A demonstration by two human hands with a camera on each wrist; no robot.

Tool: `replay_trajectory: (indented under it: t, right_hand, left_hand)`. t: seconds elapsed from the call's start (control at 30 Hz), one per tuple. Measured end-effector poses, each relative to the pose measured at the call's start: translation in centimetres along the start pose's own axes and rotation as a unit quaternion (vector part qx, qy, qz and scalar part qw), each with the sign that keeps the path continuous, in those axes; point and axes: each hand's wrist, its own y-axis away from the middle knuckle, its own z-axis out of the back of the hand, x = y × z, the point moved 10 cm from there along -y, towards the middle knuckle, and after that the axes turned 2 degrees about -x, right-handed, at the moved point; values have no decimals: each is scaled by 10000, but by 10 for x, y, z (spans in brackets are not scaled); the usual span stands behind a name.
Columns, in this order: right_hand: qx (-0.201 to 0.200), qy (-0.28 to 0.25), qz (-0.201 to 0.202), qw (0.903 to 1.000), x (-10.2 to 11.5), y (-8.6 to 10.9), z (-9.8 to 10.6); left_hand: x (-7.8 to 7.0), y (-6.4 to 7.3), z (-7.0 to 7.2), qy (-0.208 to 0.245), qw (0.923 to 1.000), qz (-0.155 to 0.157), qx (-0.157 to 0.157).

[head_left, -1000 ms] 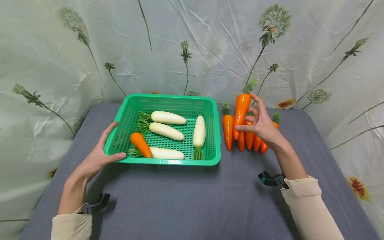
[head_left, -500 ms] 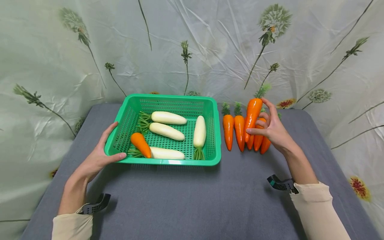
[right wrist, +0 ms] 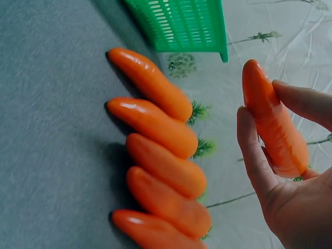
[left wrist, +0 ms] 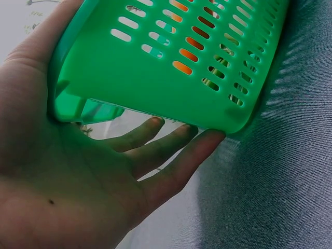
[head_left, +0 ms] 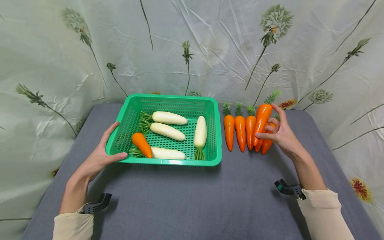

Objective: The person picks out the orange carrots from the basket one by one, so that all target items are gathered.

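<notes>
My left hand (head_left: 93, 161) grips the left end of a green plastic basket (head_left: 174, 162), its thumb on the rim; the left wrist view shows its fingers against the basket wall (left wrist: 119, 72). Inside lie several white radishes (head_left: 167, 131) with green tops, and one carrot (head_left: 141, 144) crosses the lowest radish. My right hand (head_left: 283, 133) pinches a shiny orange carrot (head_left: 262, 118) between thumb and fingers. That held carrot (right wrist: 270, 114) is raised above a row of several carrots (right wrist: 166, 176) on the table, partly covering those at the row's right end.
A grey cloth (head_left: 192, 200) covers the table. Behind it hangs a pale curtain (head_left: 168, 60) printed with dandelions. The left end of the carrot row, marked by a carrot (head_left: 229, 133), sits close beside the basket's right wall.
My right hand has carried the pinched carrot rightward and slightly lower along the row, uncovering carrots on the left. The left hand and the basket have stayed in place.
</notes>
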Motion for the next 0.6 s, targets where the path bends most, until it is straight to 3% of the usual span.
replay_trajectory:
  t: [0.33, 0.5, 0.6]
  right_hand:
    - [-197, 92, -128, 9997, -18, 5, 12]
    - [-344, -136, -291, 9989, -28, 11, 23]
    - [-434, 56, -378, 9983, -34, 14, 31]
  left_hand:
    - [-3, 1, 6, -46, 9999, -74, -60]
    - [-2, 1, 2, 34, 10000, -89, -28]
    - [-2, 0, 1, 71, 9999, -94, -22]
